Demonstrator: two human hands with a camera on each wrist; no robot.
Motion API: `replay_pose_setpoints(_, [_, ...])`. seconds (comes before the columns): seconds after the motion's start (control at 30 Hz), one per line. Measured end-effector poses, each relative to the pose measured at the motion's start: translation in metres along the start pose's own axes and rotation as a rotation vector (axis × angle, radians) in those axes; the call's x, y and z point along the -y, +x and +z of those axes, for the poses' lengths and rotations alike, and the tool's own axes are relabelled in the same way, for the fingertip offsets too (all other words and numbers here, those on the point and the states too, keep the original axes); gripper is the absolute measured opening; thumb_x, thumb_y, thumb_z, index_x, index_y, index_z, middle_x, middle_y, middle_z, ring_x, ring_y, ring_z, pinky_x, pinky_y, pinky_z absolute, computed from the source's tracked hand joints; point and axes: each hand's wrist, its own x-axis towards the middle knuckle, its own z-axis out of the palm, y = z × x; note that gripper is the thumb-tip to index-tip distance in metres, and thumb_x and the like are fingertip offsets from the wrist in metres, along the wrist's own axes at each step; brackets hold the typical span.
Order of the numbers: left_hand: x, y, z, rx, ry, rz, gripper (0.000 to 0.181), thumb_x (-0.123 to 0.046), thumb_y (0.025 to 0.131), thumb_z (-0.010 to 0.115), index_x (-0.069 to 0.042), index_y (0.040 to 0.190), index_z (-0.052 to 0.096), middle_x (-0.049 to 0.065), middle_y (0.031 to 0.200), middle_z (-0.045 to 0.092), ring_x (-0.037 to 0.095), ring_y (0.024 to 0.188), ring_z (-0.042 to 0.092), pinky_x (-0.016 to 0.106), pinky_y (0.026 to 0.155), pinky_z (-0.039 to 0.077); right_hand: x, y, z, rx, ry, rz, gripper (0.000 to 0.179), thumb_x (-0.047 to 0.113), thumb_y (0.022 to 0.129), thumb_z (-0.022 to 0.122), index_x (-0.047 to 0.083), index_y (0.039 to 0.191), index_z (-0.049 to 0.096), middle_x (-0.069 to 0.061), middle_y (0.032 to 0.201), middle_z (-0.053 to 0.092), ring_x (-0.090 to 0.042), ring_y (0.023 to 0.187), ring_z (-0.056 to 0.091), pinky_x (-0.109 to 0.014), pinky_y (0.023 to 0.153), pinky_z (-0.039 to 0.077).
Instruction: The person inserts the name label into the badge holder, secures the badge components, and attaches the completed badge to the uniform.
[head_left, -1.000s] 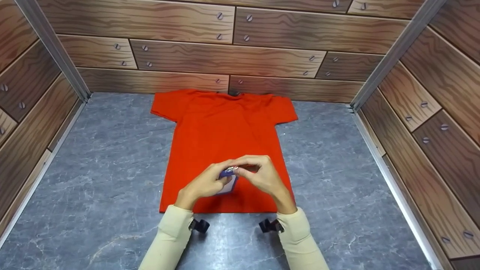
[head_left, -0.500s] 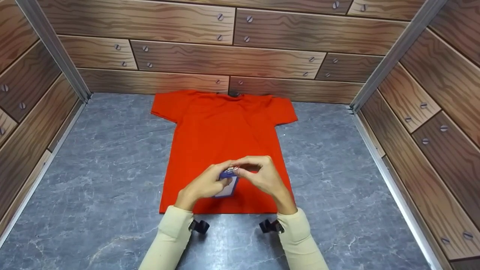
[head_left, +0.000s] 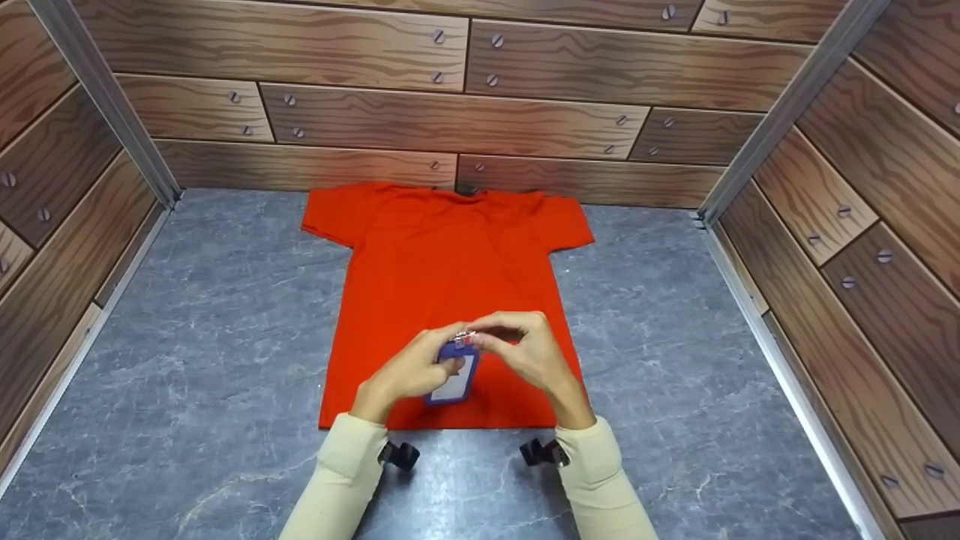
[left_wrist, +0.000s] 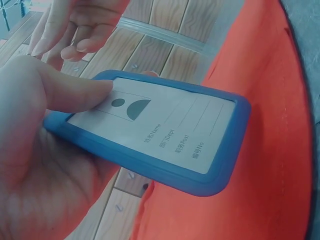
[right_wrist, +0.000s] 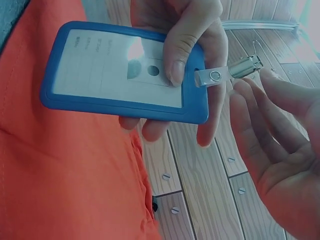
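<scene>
A blue-framed ID badge holder [right_wrist: 125,72] with a white card in it is held over the lower half of a red T-shirt [head_left: 450,277]. My left hand [head_left: 409,367] grips the badge near its top, thumb pressed on the card's face and fingers behind it. From the badge's slot a clear strap [right_wrist: 207,76] with a snap runs to a metal clip [right_wrist: 245,66]. My right hand [head_left: 525,349] pinches the end of that clip between thumb and fingertips. In the left wrist view the clip is hidden behind the left hand.
The T-shirt lies flat on a grey marbled surface [head_left: 225,337], its collar close to the back wall. Wood-patterned panels [head_left: 450,112] stand at the back and both sides, with metal rails at the corners. A black wrist camera [head_left: 401,454] sits on each wrist.
The badge has tilted, so more of its card face and blue frame shows below the left hand. Both hands have stayed in nearly the same place.
</scene>
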Motion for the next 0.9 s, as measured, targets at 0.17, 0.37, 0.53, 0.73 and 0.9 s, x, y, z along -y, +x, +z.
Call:
replay_pose_setpoints(0.17, [0.001,0.001,0.002,0.002,0.013,-0.007,0.048,0.001,0.097,0.058,-0.016,0.141,0.058,0.004,0.119,0.069,0.018,0.093,0.063,0.032,0.086,0.059,-0.002,0.000,0.001,-0.014,0.019,-0.024,0.013,0.002,0.090,0.076,-0.002,0.101,0.080,-0.021,0.095,0.078,-0.030,0.084,0.077,-0.030,0.077,0.064])
replay_pose_setpoints(0.37, [0.001,0.002,0.005,-0.013,0.026,0.024,0.044,0.000,0.095,0.064,-0.012,0.138,0.062,0.009,0.127,0.071,0.019,0.109,0.069,0.040,0.103,0.057,0.000,0.000,0.002,-0.077,-0.089,-0.080,0.007,0.004,0.093,0.073,0.000,0.095,0.079,-0.017,0.085,0.077,-0.030,0.071,0.075,-0.028,0.068,0.063])
replay_pose_setpoints(0.53, [-0.002,0.004,0.006,-0.065,0.004,0.079,0.031,-0.010,0.095,0.072,-0.009,0.125,0.068,0.010,0.113,0.075,0.016,0.101,0.073,0.034,0.095,0.060,0.001,0.000,0.002,-0.139,-0.177,-0.078,0.007,0.005,0.093,0.074,0.000,0.090,0.078,-0.013,0.078,0.076,-0.027,0.063,0.069,-0.025,0.063,0.060])
replay_pose_setpoints(0.73, [-0.002,0.006,0.007,-0.183,-0.061,0.165,0.028,-0.021,0.096,0.075,-0.011,0.122,0.071,0.006,0.104,0.079,0.013,0.092,0.075,0.031,0.083,0.063,0.003,0.000,0.004,-0.197,-0.228,-0.013,0.005,0.000,0.091,0.075,-0.002,0.087,0.077,-0.017,0.074,0.075,-0.034,0.060,0.068,-0.025,0.061,0.059])
replay_pose_setpoints(0.9, [-0.001,0.007,0.009,-0.257,-0.093,0.223,0.028,-0.021,0.094,0.078,-0.013,0.121,0.073,0.003,0.102,0.079,0.016,0.089,0.076,0.034,0.080,0.064,0.013,0.001,0.008,-0.204,-0.246,0.031,0.006,-0.004,0.091,0.073,-0.007,0.086,0.076,-0.023,0.076,0.074,-0.040,0.060,0.067,-0.027,0.060,0.058])
